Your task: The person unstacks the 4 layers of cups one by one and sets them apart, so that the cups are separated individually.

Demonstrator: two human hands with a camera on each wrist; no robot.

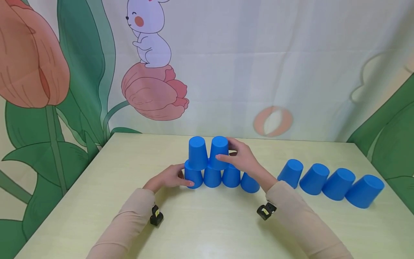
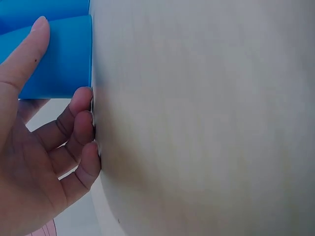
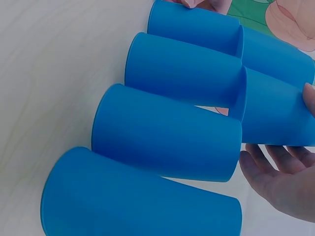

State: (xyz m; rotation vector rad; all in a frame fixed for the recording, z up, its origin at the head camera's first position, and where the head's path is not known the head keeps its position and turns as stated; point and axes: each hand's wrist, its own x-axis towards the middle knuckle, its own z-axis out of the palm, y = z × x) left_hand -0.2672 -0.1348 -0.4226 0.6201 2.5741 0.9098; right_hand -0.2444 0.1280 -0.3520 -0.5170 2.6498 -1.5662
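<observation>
- 4 base cups (image 1: 231, 177) upside down in a row on table (image 1: 207, 223); 2 upper cups (image 1: 198, 154) straddle the joins, prob. for support.
- 4 more cups (image 1: 314, 180) stand to R, apart.
- R grip (image 1: 244, 158): cup-wide, thumb & fingers round R upper cup (image 1: 218, 148), prob. to align it.
- L grip (image 1: 170, 176): abt same, round L-end base cup (image 1: 193, 176), prob. steadying row.

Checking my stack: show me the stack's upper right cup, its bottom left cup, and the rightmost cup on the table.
Upper right cup (image 1: 219, 149): head view, side wall.
Bottom left cup (image 1: 194, 176): head view, side wall.
Rightmost cup (image 1: 363, 195): head view, side wall.
</observation>
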